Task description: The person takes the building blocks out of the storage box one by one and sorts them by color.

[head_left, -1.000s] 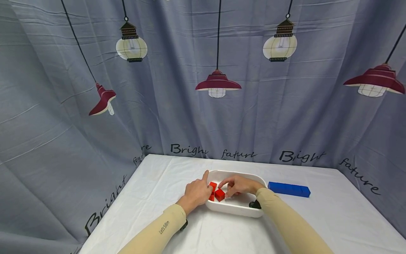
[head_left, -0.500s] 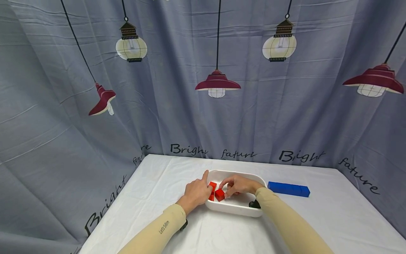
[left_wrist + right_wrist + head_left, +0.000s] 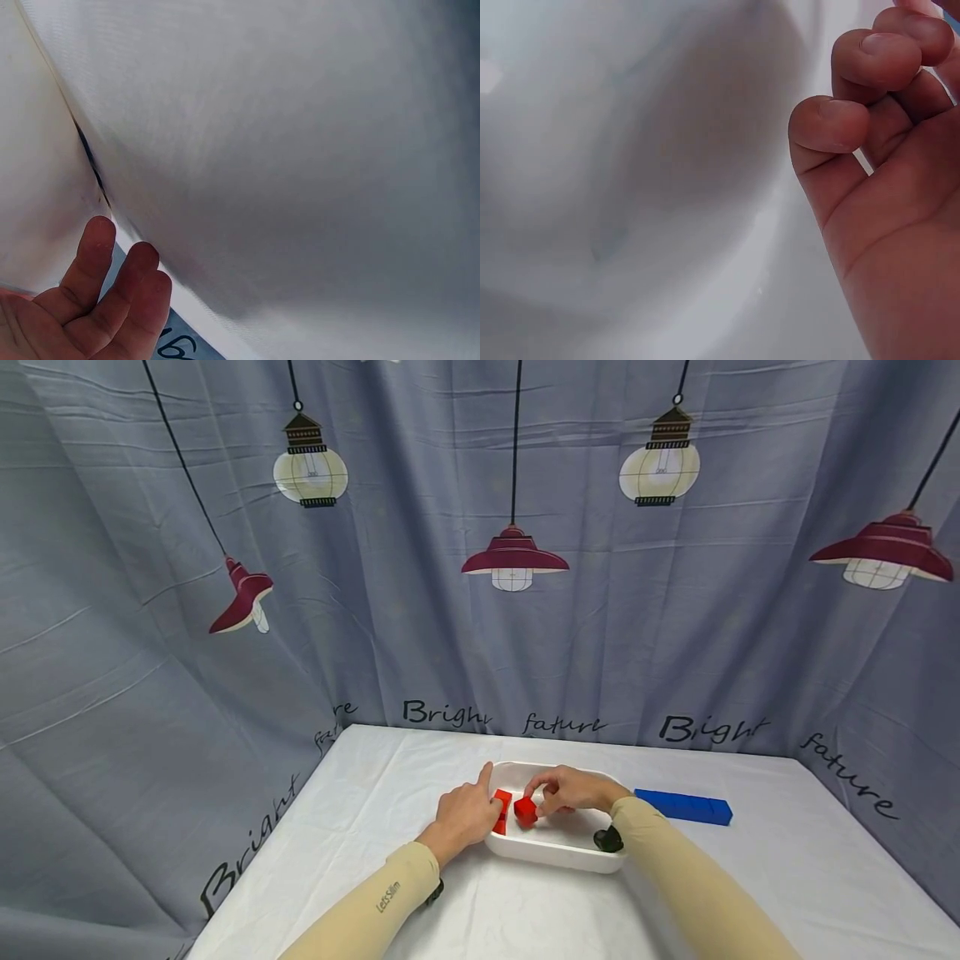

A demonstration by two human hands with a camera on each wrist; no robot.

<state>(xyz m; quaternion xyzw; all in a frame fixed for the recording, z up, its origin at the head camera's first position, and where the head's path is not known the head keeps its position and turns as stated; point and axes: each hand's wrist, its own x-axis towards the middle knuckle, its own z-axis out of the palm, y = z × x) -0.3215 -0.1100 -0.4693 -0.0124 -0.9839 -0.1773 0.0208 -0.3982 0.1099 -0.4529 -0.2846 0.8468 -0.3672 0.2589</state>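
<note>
In the head view my right hand (image 3: 573,789) pinches a red cube (image 3: 525,812) between thumb and index finger, over the white tray (image 3: 555,856). The right wrist view shows the other fingers (image 3: 832,124) of this hand curled, with no cube visible there. My left hand (image 3: 468,810) holds the tray's left end, index finger straight along the rim and thumb inside by the red blocks (image 3: 503,797). Its other fingers (image 3: 142,281) lie against the tray's outer side in the left wrist view. Part of the red blocks is hidden behind the thumb.
A long blue bar of joined blocks (image 3: 686,807) lies right of the tray, partly behind the right wrist. White cloth (image 3: 420,760) covers the table. A grey printed curtain (image 3: 420,610) hangs behind it.
My right hand has lifted the red cube a little and moved it slightly right, away from the other red blocks. The left hand has stayed in place.
</note>
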